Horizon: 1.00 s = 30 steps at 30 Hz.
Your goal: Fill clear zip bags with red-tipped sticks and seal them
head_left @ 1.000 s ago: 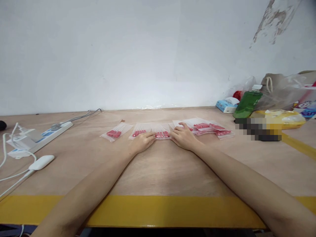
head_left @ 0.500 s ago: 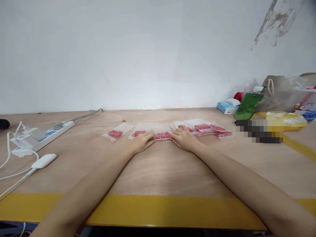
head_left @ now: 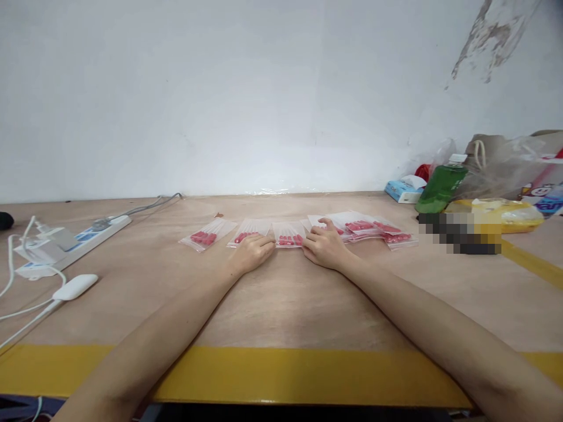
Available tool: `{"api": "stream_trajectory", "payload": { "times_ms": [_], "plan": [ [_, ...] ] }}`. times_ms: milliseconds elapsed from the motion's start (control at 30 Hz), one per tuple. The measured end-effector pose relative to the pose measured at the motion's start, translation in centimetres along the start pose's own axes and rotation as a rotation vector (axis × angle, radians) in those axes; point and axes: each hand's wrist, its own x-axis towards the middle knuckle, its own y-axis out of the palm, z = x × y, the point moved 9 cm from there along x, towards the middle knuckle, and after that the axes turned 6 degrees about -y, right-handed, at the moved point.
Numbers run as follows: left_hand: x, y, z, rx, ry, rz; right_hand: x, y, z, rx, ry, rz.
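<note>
A small clear plastic bag with red capsule-shaped pieces (head_left: 289, 239) lies flat on the table between my hands. My left hand (head_left: 254, 252) rests at its near left corner, fingers together and closed on the edge. At the near right corner, my right hand (head_left: 325, 246) has its thumb and curled fingers on the bag, with one finger raised. The fingertips are partly hidden. Two similar bags lie to the left, a nearer bag (head_left: 247, 230) partly behind my left hand and a farther bag (head_left: 206, 235). To the right, several more bags (head_left: 363, 227) overlap, partly behind my right hand.
On the left are a white power strip (head_left: 105, 233) with plugs and a white cabled device (head_left: 75, 287). At the right stand a tissue pack (head_left: 403, 191), a green bottle (head_left: 442, 186), a yellow wipes pack (head_left: 510, 215) and plastic bags (head_left: 497, 167). Yellow tape (head_left: 308, 375) lines the table's front edge.
My right hand's raised finger lifts and bends slightly more. The fingers of my left hand draw closer together at the bag's edge. The bags stay about where they were.
</note>
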Motion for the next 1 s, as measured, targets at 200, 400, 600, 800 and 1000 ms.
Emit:
{"api": "stream_trajectory", "payload": {
  "times_ms": [200, 400, 600, 800, 1000],
  "plan": [
    [0.0, 0.2, 0.1, 0.0, -0.008, 0.0, 2.5, 1.2, 1.8, 0.057, 0.022, -0.047],
    [0.0, 0.4, 0.2, -0.002, -0.02, 0.02, 3.7, 1.9, 2.9, 0.052, 0.0, -0.035],
    [0.3, 0.6, -0.4, 0.04, 0.021, 0.077, 3.6, 1.8, 3.1, 0.031, -0.04, -0.027],
    [0.4, 0.6, -0.5, 0.012, 0.017, 0.079, 3.9, 1.8, 3.3, 0.023, -0.055, -0.02],
    [0.3, 0.5, -0.2, -0.021, -0.011, 0.07, 3.7, 1.6, 3.1, 0.023, -0.051, -0.029]
  ]
}}
